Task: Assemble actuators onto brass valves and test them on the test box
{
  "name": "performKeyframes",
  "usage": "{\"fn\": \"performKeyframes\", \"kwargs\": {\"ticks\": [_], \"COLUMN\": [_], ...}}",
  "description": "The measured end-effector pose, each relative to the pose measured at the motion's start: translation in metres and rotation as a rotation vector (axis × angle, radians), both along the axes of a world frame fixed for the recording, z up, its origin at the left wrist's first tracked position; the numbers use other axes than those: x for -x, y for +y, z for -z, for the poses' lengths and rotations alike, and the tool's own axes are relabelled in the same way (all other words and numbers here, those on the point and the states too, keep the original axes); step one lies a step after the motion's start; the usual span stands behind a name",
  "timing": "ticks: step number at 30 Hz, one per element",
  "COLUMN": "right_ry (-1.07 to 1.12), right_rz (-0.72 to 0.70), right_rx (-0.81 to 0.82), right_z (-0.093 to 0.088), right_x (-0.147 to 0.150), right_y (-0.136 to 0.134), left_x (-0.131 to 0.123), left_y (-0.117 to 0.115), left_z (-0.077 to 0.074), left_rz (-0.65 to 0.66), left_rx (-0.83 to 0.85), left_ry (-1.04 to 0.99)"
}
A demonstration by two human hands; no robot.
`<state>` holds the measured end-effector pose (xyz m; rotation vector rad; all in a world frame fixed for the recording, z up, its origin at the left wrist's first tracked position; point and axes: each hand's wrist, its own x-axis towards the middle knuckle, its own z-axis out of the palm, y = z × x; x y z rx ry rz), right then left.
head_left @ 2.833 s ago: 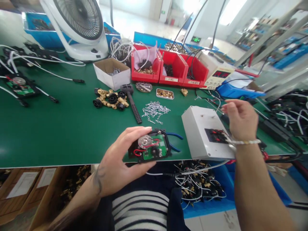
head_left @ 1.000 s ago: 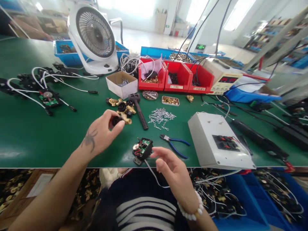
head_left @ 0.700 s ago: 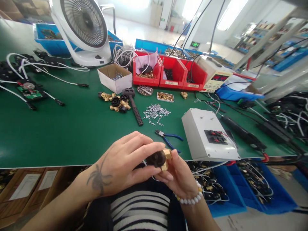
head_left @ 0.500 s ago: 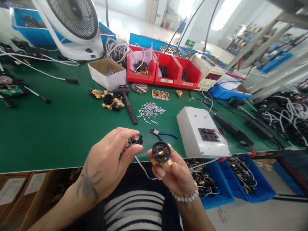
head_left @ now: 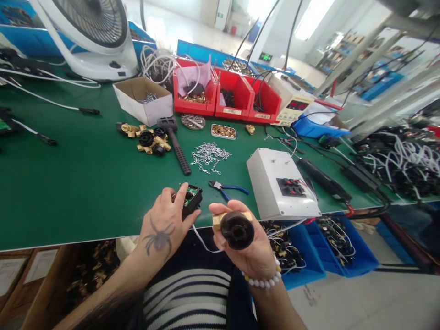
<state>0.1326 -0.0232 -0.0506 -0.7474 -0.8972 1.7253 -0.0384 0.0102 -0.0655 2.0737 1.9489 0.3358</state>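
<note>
- Working so near the front edge of the broad, flat green tabletop (head_left: pixel 103 197) looks like the main hazard: a part let slip here could fall past the edge, perhaps towards the deep blue plastic bin (head_left: pixel 311 275) below.
- The pale grey rectangular box (head_left: pixel 263 178) with black-and-red terminals on top stands near the right hand (head_left: pixel 256 252); a wide swing of that wrist could knock it.
- The blue-handled metal cutting pliers (head_left: pixel 220 186) lie just beyond the right hand, where reaching knuckles could shove them.
- The left hand (head_left: pixel 165 224) is grasping the small black plastic housing (head_left: pixel 195 201) with an exposed green circuit board, thumb on one side and fingers on the other, close to the edge. I cannot tell whether the tabletop bears its weight. Pressure on the bare board could harm its parts, and a snag on its slim white cable (head_left: pixel 200 238), which drops over the edge, could tug it away.
- The right hand's fingers are wrapped around the brass fitting with a round black cap (head_left: pixel 237 231), held raised and apart from the housing; a loosened grip could let it roll out.
- The thin silver wire clips (head_left: pixel 210 155) lie heaped loosely, so a careless sweep could scatter them.
</note>
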Motion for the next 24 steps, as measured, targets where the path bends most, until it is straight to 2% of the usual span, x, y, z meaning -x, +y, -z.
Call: {"fn": "performKeyframes", "kwargs": {"ticks": [2, 5, 8, 11, 15, 20, 24], "right_ry": [-0.001, 0.025, 0.047, 0.034, 0.089, 0.163, 0.212], "right_rz": [0.002, -0.010, -0.021, -0.021, -0.029, -0.013, -0.024], "right_rx": [-0.008, -0.027, -0.071, -0.058, 0.005, 0.063, 0.038], "right_z": [-0.001, 0.000, 0.002, 0.003, -0.001, -0.006, -0.007], "right_x": [-0.001, -0.001, 0.001, 0.003, 0.004, 0.006, 0.010], "right_y": [-0.001, -0.002, -0.002, -0.003, -0.002, -0.003, -0.005], "left_x": [0.008, 0.020, 0.025, 0.024, 0.022, 0.022, 0.017], "left_y": [0.000, -0.002, -0.005, -0.010, -0.017, -0.025, -0.029], "left_z": [0.005, 0.007, 0.000, -0.009, -0.019, -0.030, -0.035], "left_rz": [0.013, 0.026, 0.091, 0.172, 0.265, 0.387, 0.313], "left_rx": [-0.040, 0.005, 0.070, 0.106, 0.160, 0.150, 0.075], "left_ry": [-0.161, -0.581, -1.053, -1.348, -1.421, -1.261, -1.170]}}
